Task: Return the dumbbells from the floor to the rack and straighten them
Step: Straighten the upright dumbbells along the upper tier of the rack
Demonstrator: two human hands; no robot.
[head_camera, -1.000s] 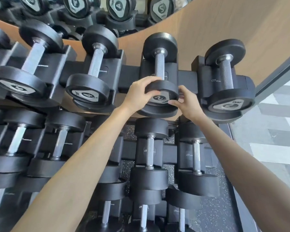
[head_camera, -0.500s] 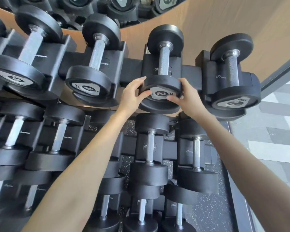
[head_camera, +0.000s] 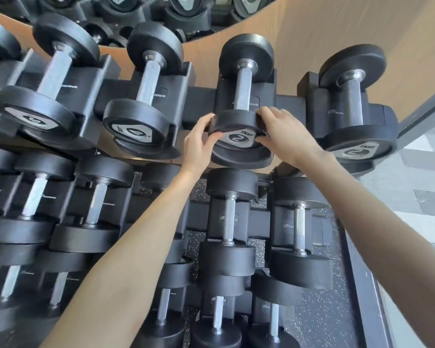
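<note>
— Both hands are on one dumbbell (head_camera: 239,121): the left hand (head_camera: 199,141) clasps the near disc from its left edge, the right hand (head_camera: 284,135) from its right.

— Where does it sit?

— In a cradle on the top row of the rack (head_camera: 201,104), handle pointing away toward the wooden wall (head_camera: 312,26), a "2" on its end plate.

— Neighbours?

— Another marked 2 (head_camera: 354,109) just to its right, one marked 4 (head_camera: 141,104) to its left. Lower rows are full too.
</note>
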